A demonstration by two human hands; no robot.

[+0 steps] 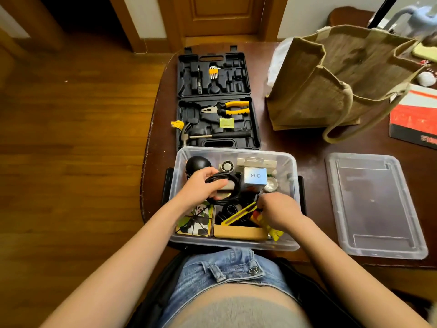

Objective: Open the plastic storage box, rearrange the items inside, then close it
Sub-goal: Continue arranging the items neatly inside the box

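We see both forearms reaching in from the near edge. The left hand [201, 185] curls round a coiled black cable [222, 188] above the box's left half. The right hand [277, 210] dips knuckles-up into the right half; its fingers are hidden, so we cannot tell what it grips.

One clear box [289, 166] stands open at the near edge of the table [307, 147]. One clear lid [376, 207] lies flat just right of it. Inside we count one black ball [197, 163], one white carton [255, 178], one panda card [195, 220] and one yellow cutter [240, 214]. One open black tool case [216, 100] sits beyond, one bag [338, 79] far right.
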